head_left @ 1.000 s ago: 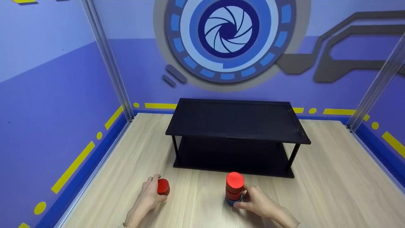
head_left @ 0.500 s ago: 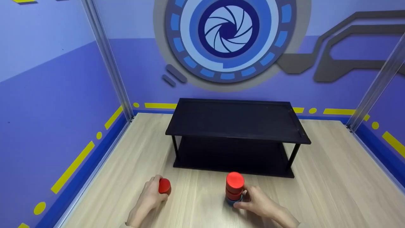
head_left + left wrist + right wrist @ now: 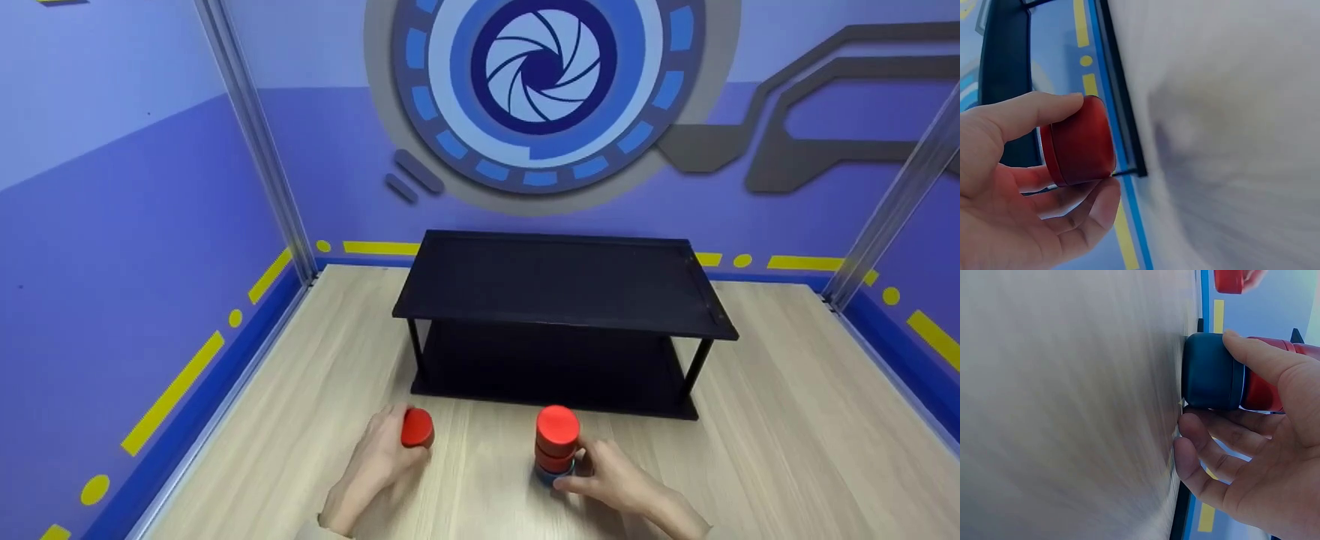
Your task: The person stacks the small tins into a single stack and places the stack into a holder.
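Note:
In the left wrist view a small round red tin [image 3: 1081, 143] sits between the thumb and fingers of my left hand [image 3: 379, 454], which grips it by its sides, raised off the tabletop. Farther right stands an upright stack: a dark blue tin [image 3: 1210, 371] at the bottom, a red tin [image 3: 553, 463] on it and another red tin [image 3: 557, 427] on top. My right hand [image 3: 615, 478] holds the stack low down from its right side. Its thumb lies at the blue tin's upper edge, and the fingers curve round the opposite side.
Behind both hands stands a black two-level rack [image 3: 559, 289] with thin posts, its lower shelf [image 3: 544, 367] close to the tabletop. The pale wooden table [image 3: 292, 420] is bounded by blue-purple panels [image 3: 330, 165] at the back and sides.
My left hand has moved right and slightly forward with the red tin, bringing it nearer the stack. The right hand and the stack have stayed in place.

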The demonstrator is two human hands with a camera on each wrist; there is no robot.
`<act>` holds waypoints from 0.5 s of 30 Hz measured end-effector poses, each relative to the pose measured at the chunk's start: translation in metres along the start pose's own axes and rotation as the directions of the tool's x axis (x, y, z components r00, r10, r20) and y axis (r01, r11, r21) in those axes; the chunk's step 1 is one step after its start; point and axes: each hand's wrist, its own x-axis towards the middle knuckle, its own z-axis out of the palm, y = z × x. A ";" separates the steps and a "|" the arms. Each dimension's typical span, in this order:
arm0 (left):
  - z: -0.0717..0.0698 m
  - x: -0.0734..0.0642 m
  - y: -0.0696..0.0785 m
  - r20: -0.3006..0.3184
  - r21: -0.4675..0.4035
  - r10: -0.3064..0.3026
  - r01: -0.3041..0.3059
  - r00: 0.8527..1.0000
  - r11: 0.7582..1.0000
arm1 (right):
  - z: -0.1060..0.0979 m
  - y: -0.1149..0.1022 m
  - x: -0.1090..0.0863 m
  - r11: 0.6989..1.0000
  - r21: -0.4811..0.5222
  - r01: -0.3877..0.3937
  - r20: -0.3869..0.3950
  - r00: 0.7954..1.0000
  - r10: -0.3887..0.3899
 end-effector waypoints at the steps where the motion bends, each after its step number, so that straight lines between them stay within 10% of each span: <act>1: 0.000 0.000 0.003 -0.004 -0.001 0.007 -0.007 1.000 1.000 | 0.000 0.000 0.000 1.000 0.001 0.001 0.000 1.000 -0.001; 15: 0.003 0.003 0.048 0.001 0.002 0.171 -0.171 0.985 0.985 | 0.001 0.001 0.000 1.000 -0.007 -0.012 -0.004 1.000 0.012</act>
